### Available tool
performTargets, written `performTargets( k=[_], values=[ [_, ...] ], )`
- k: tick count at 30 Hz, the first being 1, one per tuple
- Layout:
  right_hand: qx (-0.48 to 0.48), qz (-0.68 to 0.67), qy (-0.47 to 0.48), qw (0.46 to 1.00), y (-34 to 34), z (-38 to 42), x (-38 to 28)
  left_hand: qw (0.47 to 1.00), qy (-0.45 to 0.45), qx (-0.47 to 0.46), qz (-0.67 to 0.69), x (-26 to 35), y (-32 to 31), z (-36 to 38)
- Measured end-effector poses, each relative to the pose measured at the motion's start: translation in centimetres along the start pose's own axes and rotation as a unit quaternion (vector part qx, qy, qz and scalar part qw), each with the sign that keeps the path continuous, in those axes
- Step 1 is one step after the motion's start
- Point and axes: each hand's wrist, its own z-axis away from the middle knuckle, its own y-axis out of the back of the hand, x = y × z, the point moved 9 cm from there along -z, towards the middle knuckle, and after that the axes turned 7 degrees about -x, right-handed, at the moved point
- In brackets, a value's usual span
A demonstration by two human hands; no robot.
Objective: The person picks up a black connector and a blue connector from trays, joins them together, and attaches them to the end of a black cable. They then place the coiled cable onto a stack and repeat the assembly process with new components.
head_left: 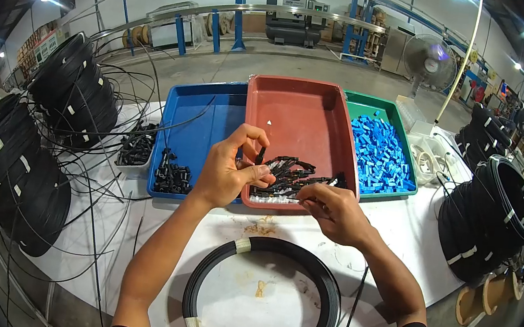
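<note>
My left hand [233, 168] is raised over the front of the red tray [294, 112], with a small black connector [260, 156] pinched between thumb and fingers. My right hand [337, 213] is at the tray's front right edge, fingers pressed together; what is in them is hidden. Between the hands, black connectors and white pieces [270, 199] lie in the front of the tray. Below sits a taped coil of black cable [192, 286]. A cable length [356, 299] rises from the coil's right side towards my right wrist.
A blue tray [200, 107] holds black parts [172, 175]; a green tray [374, 105] holds blue pieces [381, 155]. Large black cable coils stand left [19, 166] and right [484, 217], with loose cable ends across the table's left side. A fan [429, 61] stands behind.
</note>
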Motion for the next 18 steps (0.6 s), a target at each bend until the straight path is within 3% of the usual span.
performTargets(
  k=[13,15,18],
  values=[
    [-0.001,0.000,-0.060,0.998,0.5,0.1,-0.2,0.999,-0.012,0.010,-0.029,0.6,-0.3,0.5],
    [0.024,0.022,-0.038,0.999,0.7,0.2,-0.1,0.970,-0.113,0.047,-0.210,3.5,-0.6,0.9],
    [0.077,0.050,0.040,0.995,1.6,0.2,-1.6,0.961,-0.128,0.049,-0.240,4.1,-0.7,1.1]
  ],
)
